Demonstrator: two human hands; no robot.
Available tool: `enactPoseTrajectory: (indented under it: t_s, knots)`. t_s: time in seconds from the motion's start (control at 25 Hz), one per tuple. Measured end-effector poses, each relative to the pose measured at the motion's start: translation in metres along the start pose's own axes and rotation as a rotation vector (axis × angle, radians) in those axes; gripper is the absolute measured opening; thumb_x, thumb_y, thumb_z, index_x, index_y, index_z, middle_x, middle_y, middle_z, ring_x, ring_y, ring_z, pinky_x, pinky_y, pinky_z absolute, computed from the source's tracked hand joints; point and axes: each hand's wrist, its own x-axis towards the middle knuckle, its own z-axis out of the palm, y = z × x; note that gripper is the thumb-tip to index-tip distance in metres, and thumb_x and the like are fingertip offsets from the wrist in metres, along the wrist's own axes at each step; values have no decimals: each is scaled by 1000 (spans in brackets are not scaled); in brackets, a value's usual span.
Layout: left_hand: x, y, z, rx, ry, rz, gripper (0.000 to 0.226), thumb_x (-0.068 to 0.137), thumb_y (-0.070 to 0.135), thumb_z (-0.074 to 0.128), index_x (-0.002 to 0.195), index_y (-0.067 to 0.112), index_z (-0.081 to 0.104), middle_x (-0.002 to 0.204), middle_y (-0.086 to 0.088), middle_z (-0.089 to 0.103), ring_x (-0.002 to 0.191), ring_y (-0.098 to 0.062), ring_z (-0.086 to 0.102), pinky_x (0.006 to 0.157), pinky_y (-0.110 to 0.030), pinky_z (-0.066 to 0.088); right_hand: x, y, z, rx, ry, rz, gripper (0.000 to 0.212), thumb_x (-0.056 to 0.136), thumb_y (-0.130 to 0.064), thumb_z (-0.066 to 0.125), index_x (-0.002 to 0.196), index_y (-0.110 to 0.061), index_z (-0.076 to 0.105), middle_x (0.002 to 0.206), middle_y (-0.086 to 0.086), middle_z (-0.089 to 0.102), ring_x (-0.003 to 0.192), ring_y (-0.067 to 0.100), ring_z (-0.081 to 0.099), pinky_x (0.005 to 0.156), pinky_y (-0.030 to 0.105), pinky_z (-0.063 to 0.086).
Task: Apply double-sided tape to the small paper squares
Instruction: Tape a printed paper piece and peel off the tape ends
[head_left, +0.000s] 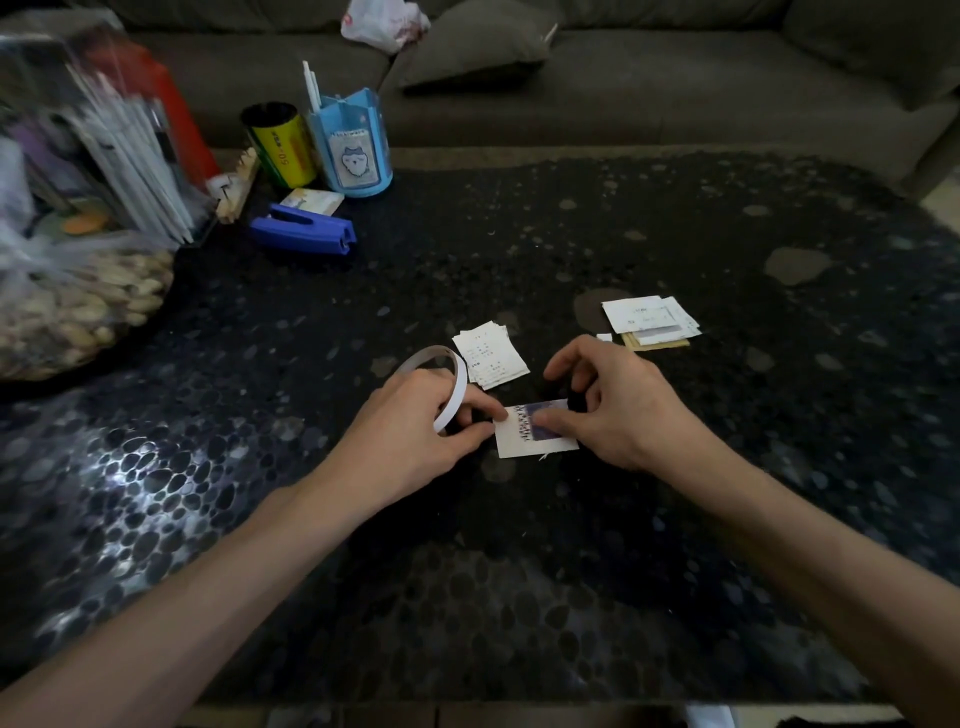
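Left grip (415, 436) around upright tape roll (453, 393); right grip (623, 415) released atop sideways-long paper square (517, 442).

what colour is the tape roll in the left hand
White: the tape roll is a thin plain ring gripped by the left hand. The head view shows it.

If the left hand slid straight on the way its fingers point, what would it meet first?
The left hand, gripping the tape roll, points right at the paper square; its fingertips seem already at its edge. Right behind lie fingers of the right hand, pressing the square.
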Motion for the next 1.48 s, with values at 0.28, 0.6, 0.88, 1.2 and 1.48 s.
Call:
enactPoseTrajectory:
  t_s: [0.28,0.6,0.88,1.2,1.48]
  knots:
    - [-3,2,2,0,31,-2,14,85,45,80,99,45,77,81,18,63,75,3,60,64,-19,44,-2,5,-13,-52,-119,-54,44,77,-42,90,115,-38,67,110,-12,56,78,5,60,73,17,47]
    - [-7,5,5,-5,81,-22,32,81,46,84,111,42,73,87,16,63,66,-1,61,64,-23,51,2,9,-12,-14,-119,-63,16,87,-37,83,92,-36,68,102,-10,62,77,6,58,70,21,44]
    - [-5,10,-3,-421,76,-184,11,88,33,80,98,28,81,70,13,75,45,0,55,51,-16,42,2,4,-10,390,2,-203,11,90,-23,82,96,-26,73,93,-7,76,87,6,72,81,22,57]
    - [-7,23,-12,-672,34,-204,13,94,31,74,99,22,82,84,1,79,50,-11,45,50,-17,40,-6,-3,7,689,-58,-172,14,96,-17,74,109,-15,80,102,-5,82,94,14,78,85,28,62]
    - [-6,22,-15,-680,58,-219,11,95,27,74,100,22,82,85,-2,80,49,-10,46,49,-16,40,-9,-7,13,754,-40,-181,14,98,-17,72,109,-15,80,101,-4,81,92,12,78,83,28,61]
